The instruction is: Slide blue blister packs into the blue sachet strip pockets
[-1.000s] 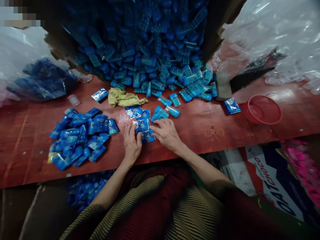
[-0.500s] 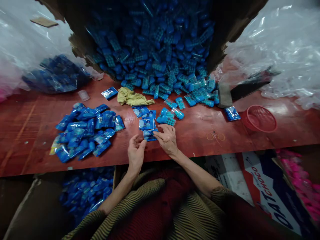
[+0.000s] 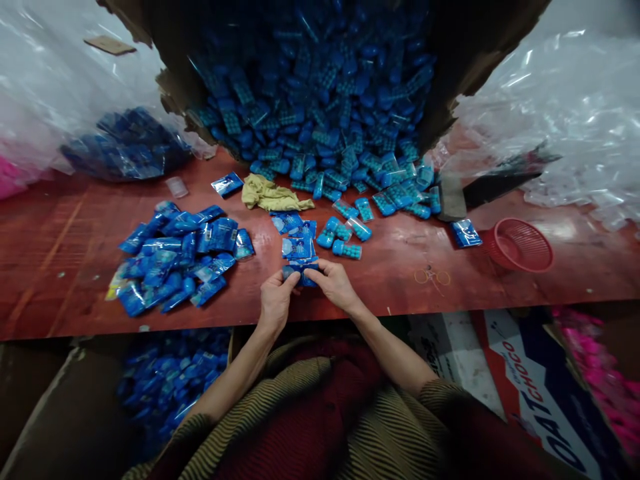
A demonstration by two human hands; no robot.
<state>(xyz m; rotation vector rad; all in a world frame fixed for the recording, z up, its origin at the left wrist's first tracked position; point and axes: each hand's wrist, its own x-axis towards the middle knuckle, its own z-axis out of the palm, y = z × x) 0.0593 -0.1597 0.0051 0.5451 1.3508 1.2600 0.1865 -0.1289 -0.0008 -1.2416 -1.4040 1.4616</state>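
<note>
your left hand (image 3: pixel 277 300) and right hand (image 3: pixel 341 287) meet at one blue packet (image 3: pixel 311 281), thumbs and fingers closed on its two sides. it is small, glossy and dark blue, and your fingertips hide much of its face; whether it touches the table (image 3: pixel 390 287) you cannot tell. it sits at the near end of a short column of flat packets (image 3: pixel 299 248), overlapping, blue with paler print. just right of these lie a few loose bottles (image 3: pixel 360 229), clear with blue caps and turquoise beads inside.

the table's near edge passes under your wrists, so there is little surface on your side of the packet. to your left a narrow bare strip parts your hand from the heap (image 3: pixel 173 260) of filled packets. to your right the red top is wide and mostly open as far as the basket (image 3: pixel 523 245), with only thin rubber bands (image 3: pixel 433 275) lying there. away from you, the cloth (image 3: pixel 273 195) and the bottle pile (image 3: pixel 325 127) close off the far side.
</note>
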